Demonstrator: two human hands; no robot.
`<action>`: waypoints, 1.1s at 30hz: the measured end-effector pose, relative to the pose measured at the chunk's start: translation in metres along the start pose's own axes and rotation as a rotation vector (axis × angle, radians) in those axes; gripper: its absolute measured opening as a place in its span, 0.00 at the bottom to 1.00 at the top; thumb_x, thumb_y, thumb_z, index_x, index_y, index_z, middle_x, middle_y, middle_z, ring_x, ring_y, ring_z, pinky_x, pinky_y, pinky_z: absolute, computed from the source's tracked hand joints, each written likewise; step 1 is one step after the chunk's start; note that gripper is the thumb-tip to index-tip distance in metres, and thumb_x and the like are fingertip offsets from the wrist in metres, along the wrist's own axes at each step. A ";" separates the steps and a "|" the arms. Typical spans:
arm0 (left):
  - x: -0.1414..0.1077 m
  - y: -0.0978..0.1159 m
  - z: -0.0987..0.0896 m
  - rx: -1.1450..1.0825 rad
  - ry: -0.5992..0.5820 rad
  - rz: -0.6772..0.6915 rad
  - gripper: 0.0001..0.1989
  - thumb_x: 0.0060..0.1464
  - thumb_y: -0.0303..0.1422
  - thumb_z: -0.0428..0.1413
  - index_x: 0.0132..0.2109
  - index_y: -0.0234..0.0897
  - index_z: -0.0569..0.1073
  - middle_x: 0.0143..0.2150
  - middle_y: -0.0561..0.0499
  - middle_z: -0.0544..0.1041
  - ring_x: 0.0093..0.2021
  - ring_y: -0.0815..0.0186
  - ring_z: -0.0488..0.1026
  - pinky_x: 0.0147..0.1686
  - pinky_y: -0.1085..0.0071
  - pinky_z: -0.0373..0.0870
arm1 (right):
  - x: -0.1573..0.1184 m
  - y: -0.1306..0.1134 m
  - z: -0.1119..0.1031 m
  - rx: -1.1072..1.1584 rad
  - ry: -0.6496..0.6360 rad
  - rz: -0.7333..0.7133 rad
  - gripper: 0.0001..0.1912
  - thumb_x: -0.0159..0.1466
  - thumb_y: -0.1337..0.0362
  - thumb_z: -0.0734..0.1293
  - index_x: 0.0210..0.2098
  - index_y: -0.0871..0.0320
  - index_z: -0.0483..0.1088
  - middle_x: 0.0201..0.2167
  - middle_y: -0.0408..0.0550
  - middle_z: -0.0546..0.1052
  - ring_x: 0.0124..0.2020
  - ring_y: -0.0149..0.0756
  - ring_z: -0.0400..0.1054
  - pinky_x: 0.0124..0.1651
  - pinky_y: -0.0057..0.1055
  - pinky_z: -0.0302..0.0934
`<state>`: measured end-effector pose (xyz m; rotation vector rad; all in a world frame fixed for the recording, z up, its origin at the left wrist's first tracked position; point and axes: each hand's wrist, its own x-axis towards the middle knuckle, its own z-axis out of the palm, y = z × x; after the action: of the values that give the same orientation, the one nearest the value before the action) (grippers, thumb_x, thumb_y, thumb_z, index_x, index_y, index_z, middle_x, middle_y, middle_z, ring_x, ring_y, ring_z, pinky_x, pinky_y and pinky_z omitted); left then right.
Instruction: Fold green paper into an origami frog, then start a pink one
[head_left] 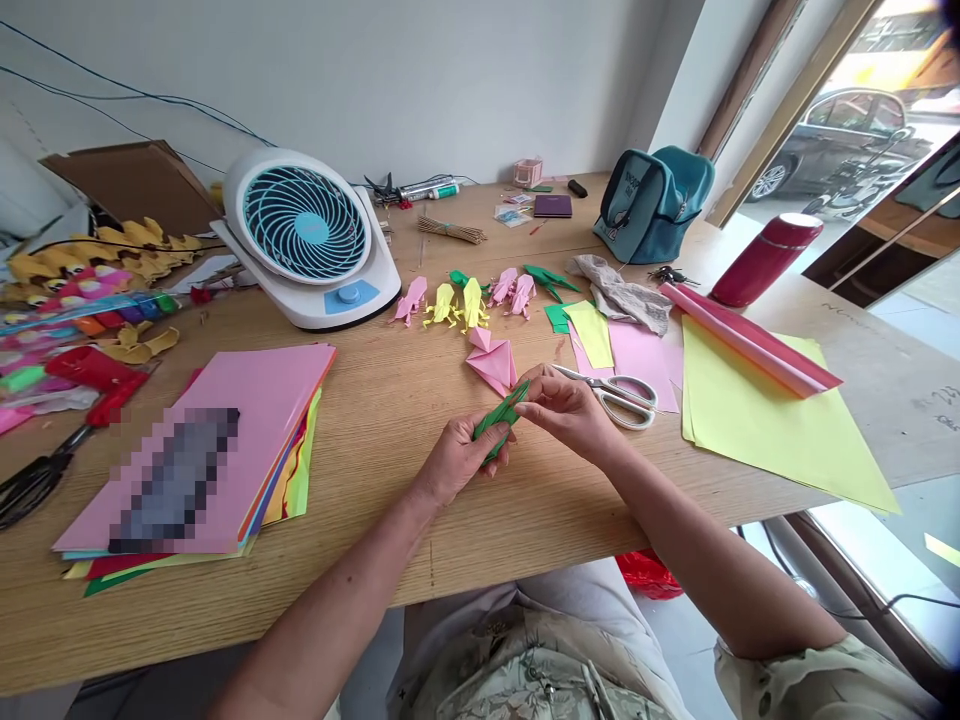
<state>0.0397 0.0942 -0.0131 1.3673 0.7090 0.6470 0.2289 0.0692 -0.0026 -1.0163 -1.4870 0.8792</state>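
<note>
A narrow folded green paper [498, 420] is held above the wooden table's near middle. My left hand [463, 452] wraps round its lower part, thumb on top. The fingers of my right hand [556, 400] pinch its upper tip. Just behind the hands lies a folded pink paper [492, 360]. Scissors with white handles [627, 400] rest right of my right hand, their blades partly hidden. Farther back stand folded paper figures: pink [410, 301], yellow [473, 304] and green [552, 281].
At the left are a white fan [307, 225], a stack of coloured sheets [270, 390] and black scissors [37, 480]. Yellow sheets [772, 420], a rolled red sheet [750, 340], a red flask [766, 260], a grey cloth [626, 295] and a teal bag [652, 205] occupy the right.
</note>
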 end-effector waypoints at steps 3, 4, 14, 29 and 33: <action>0.001 -0.001 0.001 0.005 -0.020 0.021 0.19 0.60 0.47 0.57 0.34 0.33 0.71 0.23 0.55 0.71 0.18 0.76 0.63 0.19 0.77 0.59 | -0.001 0.002 -0.001 -0.039 0.028 0.030 0.19 0.60 0.50 0.72 0.25 0.57 0.70 0.31 0.44 0.69 0.35 0.33 0.64 0.37 0.31 0.58; 0.001 -0.002 0.001 0.009 -0.029 0.026 0.19 0.60 0.47 0.57 0.34 0.33 0.71 0.23 0.55 0.71 0.18 0.76 0.63 0.19 0.77 0.60 | -0.002 0.003 -0.001 -0.050 0.065 0.053 0.20 0.61 0.49 0.72 0.23 0.57 0.68 0.29 0.43 0.68 0.33 0.32 0.62 0.36 0.31 0.57; 0.000 -0.001 0.001 -0.006 0.000 0.020 0.21 0.57 0.50 0.58 0.34 0.33 0.71 0.23 0.55 0.71 0.18 0.76 0.63 0.19 0.76 0.58 | -0.002 -0.003 -0.002 -0.065 -0.063 0.080 0.16 0.61 0.52 0.72 0.28 0.57 0.69 0.38 0.47 0.70 0.38 0.34 0.66 0.37 0.31 0.62; -0.001 0.007 0.002 -0.143 -0.077 -0.080 0.16 0.51 0.42 0.61 0.39 0.32 0.71 0.27 0.52 0.74 0.21 0.76 0.65 0.19 0.77 0.57 | -0.003 -0.009 -0.003 -0.165 -0.153 -0.040 0.09 0.62 0.56 0.72 0.36 0.54 0.76 0.43 0.49 0.70 0.42 0.36 0.66 0.39 0.32 0.66; -0.002 0.010 0.002 -0.149 -0.068 -0.090 0.17 0.50 0.43 0.62 0.37 0.33 0.72 0.27 0.52 0.75 0.21 0.76 0.65 0.19 0.78 0.55 | -0.001 -0.011 -0.006 -0.158 -0.206 -0.030 0.09 0.63 0.55 0.71 0.36 0.54 0.78 0.42 0.49 0.72 0.41 0.37 0.67 0.39 0.34 0.67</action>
<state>0.0400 0.0923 -0.0027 1.2079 0.6508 0.5678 0.2331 0.0640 0.0079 -1.0391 -1.7640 0.8765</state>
